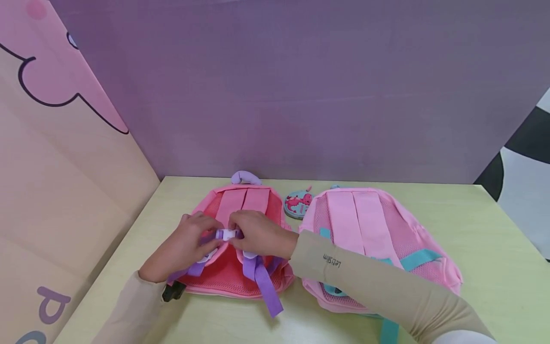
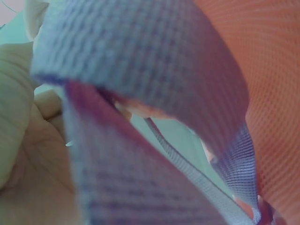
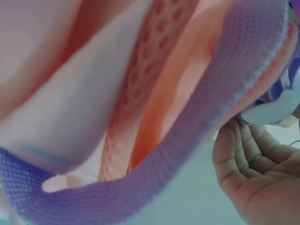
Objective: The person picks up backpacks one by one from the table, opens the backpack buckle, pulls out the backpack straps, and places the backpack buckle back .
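Over a coral-pink backpack with a mesh back panel (image 1: 223, 278), lying at the left of the pale yellow-green table (image 1: 494, 239), two hands meet at a small white plastic buckle (image 1: 228, 234) on purple webbing. The left hand (image 1: 189, 246), thumb and fingers curled close together, pinches the buckle's left end; the right hand (image 1: 259, 234), bent likewise, grips its right end. Whether the buckle's halves are fully joined cannot be told. A loose purple webbing strap (image 1: 267, 286) hangs past the backpack's near edge, and a padded lilac handle (image 1: 246, 177) arches at its far end. To the right, a pale pink backpack with teal straps (image 1: 414, 231) lies partly beneath the beige right sleeve (image 1: 369, 274). Between the backpacks, toward the far side, sits a round teal-and-pink patterned pouch (image 1: 297, 203).
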The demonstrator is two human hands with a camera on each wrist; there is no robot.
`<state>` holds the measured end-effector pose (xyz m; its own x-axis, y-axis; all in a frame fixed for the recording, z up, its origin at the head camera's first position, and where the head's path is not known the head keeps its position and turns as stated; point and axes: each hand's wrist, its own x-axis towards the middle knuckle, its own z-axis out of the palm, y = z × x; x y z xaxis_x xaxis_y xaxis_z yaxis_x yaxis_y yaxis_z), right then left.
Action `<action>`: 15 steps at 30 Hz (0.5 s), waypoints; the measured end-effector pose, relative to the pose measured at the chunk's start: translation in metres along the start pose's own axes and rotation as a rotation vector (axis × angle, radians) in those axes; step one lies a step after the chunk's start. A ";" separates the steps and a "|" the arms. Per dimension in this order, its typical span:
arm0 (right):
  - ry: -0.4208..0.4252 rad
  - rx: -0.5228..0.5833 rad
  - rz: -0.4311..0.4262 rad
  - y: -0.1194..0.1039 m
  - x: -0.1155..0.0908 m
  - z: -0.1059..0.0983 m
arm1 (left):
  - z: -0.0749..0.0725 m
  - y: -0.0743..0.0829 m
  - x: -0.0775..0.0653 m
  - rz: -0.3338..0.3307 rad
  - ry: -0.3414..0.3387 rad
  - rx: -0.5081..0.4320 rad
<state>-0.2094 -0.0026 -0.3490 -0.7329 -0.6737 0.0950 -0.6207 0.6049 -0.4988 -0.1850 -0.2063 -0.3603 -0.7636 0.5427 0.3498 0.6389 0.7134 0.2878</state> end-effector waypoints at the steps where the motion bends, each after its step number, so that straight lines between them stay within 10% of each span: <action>1: 0.004 0.002 0.000 0.000 0.000 0.000 | 0.000 0.000 0.000 0.003 0.006 -0.006; 15: 0.029 -0.032 -0.031 -0.001 -0.001 -0.004 | -0.002 0.000 0.002 0.031 0.023 -0.020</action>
<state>-0.2094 -0.0008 -0.3451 -0.7207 -0.6800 0.1348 -0.6514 0.5977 -0.4674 -0.1866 -0.2059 -0.3575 -0.7411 0.5542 0.3789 0.6643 0.6870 0.2945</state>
